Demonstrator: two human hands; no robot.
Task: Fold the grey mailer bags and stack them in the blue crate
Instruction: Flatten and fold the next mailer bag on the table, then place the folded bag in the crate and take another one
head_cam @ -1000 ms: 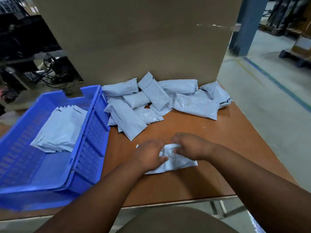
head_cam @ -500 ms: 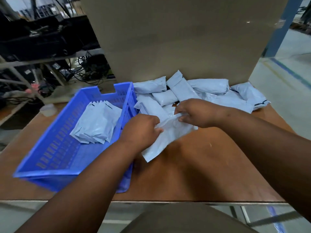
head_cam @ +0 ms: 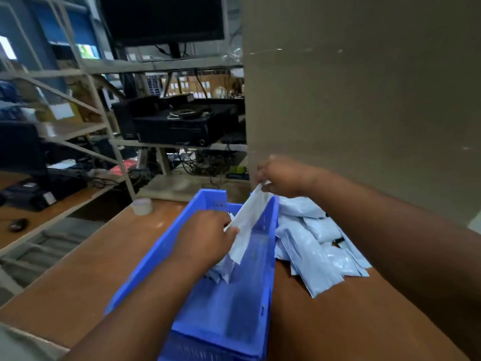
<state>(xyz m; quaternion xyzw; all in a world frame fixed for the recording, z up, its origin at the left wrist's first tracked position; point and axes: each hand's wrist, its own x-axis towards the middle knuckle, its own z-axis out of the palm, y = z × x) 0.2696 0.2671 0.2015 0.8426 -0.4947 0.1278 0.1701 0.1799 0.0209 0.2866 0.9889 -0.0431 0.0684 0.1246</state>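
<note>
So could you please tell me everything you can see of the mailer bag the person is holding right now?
The mailer bag is a pale grey, thin plastic-looking sheet, folded into a long narrow strip. It hangs slanted over the blue crate, upper end toward the crate's right wall. The right hand pinches its top end; the left hand grips its lower part, just above the stack of folded bags already inside. Motion blur hides finer detail.

two hands (head_cam: 205,238), one crate (head_cam: 161,259), one tape roll (head_cam: 142,206)
</note>
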